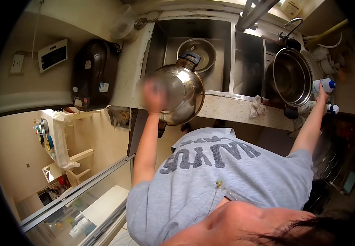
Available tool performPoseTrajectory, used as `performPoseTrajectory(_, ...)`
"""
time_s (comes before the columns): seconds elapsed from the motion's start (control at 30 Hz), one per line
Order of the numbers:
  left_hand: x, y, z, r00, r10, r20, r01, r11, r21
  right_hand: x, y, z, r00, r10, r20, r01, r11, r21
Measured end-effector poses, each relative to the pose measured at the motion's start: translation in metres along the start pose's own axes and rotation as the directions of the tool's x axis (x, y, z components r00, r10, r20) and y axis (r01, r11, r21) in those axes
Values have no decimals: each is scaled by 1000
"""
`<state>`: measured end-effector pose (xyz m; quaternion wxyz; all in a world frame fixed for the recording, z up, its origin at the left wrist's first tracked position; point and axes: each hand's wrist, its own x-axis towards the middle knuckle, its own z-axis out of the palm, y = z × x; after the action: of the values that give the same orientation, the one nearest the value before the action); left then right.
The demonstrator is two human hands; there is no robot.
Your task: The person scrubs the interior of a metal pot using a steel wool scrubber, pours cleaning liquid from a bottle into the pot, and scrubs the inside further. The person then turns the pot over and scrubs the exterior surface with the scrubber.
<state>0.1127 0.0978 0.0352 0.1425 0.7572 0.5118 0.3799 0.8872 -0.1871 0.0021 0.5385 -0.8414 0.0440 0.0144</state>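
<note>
A stainless steel pot (191,92) lies tipped on its side at the front edge of the sink, one dark handle pointing up and its base facing left. My left hand (152,96) is at the pot's base, so blurred that its fingers do not show. Far to the right, my right hand (322,95) is closed around a white bottle (320,85) with a blue cap. A second bottle with a blue and white cap (332,109) stands just below that hand. In the sink (226,61), a round metal basin (213,57) sits behind the pot.
Another large steel pot (291,78) stands right of the sink, near a faucet (247,20). A dark brown appliance (92,76) is at the left end of the counter (222,107). A glass sliding door (79,190) stands at lower left.
</note>
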Motion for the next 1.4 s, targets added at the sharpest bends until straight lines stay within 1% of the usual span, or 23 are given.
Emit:
performPoseTrajectory(0.07, 1, -2, -2, 1000, 28, 7, -28, 999, -29, -33, -12, -6, 989, 103, 101, -107, 994, 28)
performPoseTrajectory(0.1, 2, 2, -4, 999, 32, 8, -32, 999, 2, -53, -14, -2, 979, -199, -41, 201, 979, 28)
performPoseTrajectory(0.13, 2, 6, -6, 999, 34, 9, -34, 999, 34, -83, -21, 4, 859, -482, -175, 487, 873, -14)
performPoseTrajectory(0.2, 0, 13, -6, 999, 38, 36, -40, 998, 55, -292, -115, 26, 585, -806, 93, 780, 590, 210)
performPoseTrajectory(0.23, 0, 15, -5, 994, 69, 87, -79, 990, 117, -377, -144, 35, 410, -883, 228, 870, 454, 194)
performPoseTrajectory(0.27, 1, 19, -4, 986, 100, 136, -123, 977, 173, -442, -153, 44, 523, -678, 516, 569, 729, 381)
performPoseTrajectory(0.3, -3, 27, -5, 972, 170, 165, -198, 965, 172, -465, -124, 73, 254, -795, 550, 796, 495, 348)
performPoseTrajectory(0.33, -10, 34, -6, 971, 173, 162, -200, 965, 167, -498, -95, 105, 83, -810, 581, 799, 402, 447)
performPoseTrajectory(0.4, -23, 44, -6, 925, 300, 231, -346, 919, 188, -576, -93, 134, 67, -683, 727, 420, 680, 601)
performPoseTrajectory(0.47, -19, 37, 8, 907, 331, 259, -375, 915, 147, -619, -71, 167, 141, -594, 792, 314, 785, 533)
performPoseTrajectory(0.53, 2, 27, 20, 891, 358, 280, -399, 911, 106, -639, -51, 182, 95, -765, 637, 726, 491, 482)
performPoseTrajectory(0.57, 17, 24, 26, 906, 285, 312, -348, 922, 168, -643, -45, 183, 113, -757, 644, 789, 463, 405)
performPoseTrajectory(0.63, 26, 15, 17, 916, 200, 347, -289, 930, 226, -642, -50, 184, 117, -745, 657, 782, 477, 401)
performPoseTrajectory(0.73, 22, 1, -9, 967, 164, 193, -196, 967, 162, -642, -54, 178, 108, -740, 664, 793, 467, 392)
performPoseTrajectory(0.87, -14, 22, -5, 942, 279, 186, -305, 944, 129, -648, -45, 171, 50, -781, 622, 842, 368, 395)
performPoseTrajectory(0.93, 1, 38, 14, 907, 383, 175, -373, 924, -89, -649, -45, 172, 123, -791, 600, 779, 451, 436)
performPoseTrajectory(0.97, 12, 29, 21, 905, 391, 167, -381, 920, -92, -651, -46, 171, 158, -800, 579, 791, 454, 411)
performPoseTrajectory(1.03, 23, 5, 24, 902, 283, 326, -334, 936, 109, -649, -52, 170, 126, -808, 575, 819, 412, 399)
performPoseTrajectory(1.13, 10, -15, -18, 954, 204, 221, -231, 968, 103, -650, -48, 166, 106, -805, 584, 838, 388, 384)
performPoseTrajectory(1.2, -4, 0, -17, 936, 259, 237, -298, 943, 148, -651, -49, 172, 119, -810, 575, 838, 393, 379)
performPoseTrajectory(1.27, -12, 16, 5, 879, 431, 204, -440, 898, -3, -651, -44, 170, 160, -816, 556, 790, 443, 423)
performPoseTrajectory(1.3, 2, 14, 20, 879, 364, 309, -402, 913, 66, -651, -41, 171, 176, -805, 566, 790, 458, 407)
performPoseTrajectory(1.4, 40, -5, 16, 905, 243, 350, -306, 942, 137, -651, -48, 167, 162, -803, 573, 783, 458, 421)
